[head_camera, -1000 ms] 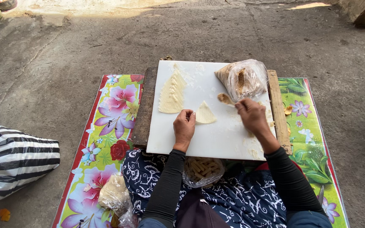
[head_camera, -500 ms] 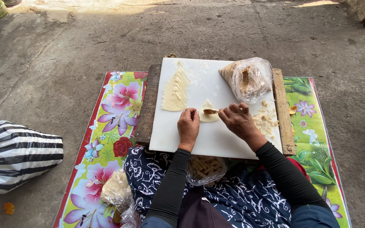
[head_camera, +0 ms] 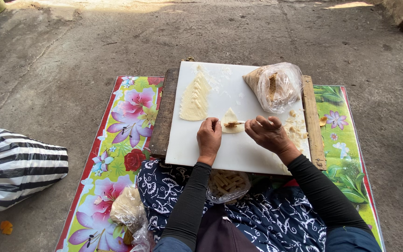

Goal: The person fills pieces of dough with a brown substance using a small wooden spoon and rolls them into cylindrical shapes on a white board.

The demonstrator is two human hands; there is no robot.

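A small triangular pastry sheet (head_camera: 230, 117) lies in the middle of a white cutting board (head_camera: 197, 148), with brown filling on it. My left hand (head_camera: 209, 136) rests on the board and pins the sheet's left edge with its fingertips. My right hand (head_camera: 267, 131) holds a thin utensil (head_camera: 237, 123) whose tip lies on the filling. A row of overlapping cut pastry triangles (head_camera: 195, 99) lies at the board's upper left. A clear plastic bag of brown filling (head_camera: 274, 85) sits at the upper right.
The board lies on a wooden plank (head_camera: 164, 119) over a flowered mat (head_camera: 117, 140) on a concrete floor. A bag of rolled pastries (head_camera: 226, 183) sits in my lap. A wrapped dough lump (head_camera: 127, 210) lies on the mat. A striped bag (head_camera: 15, 168) stands at the left.
My right hand came from the filling bag to the pastry sheet and laid brown filling on it. My left hand stayed at the sheet's left edge.
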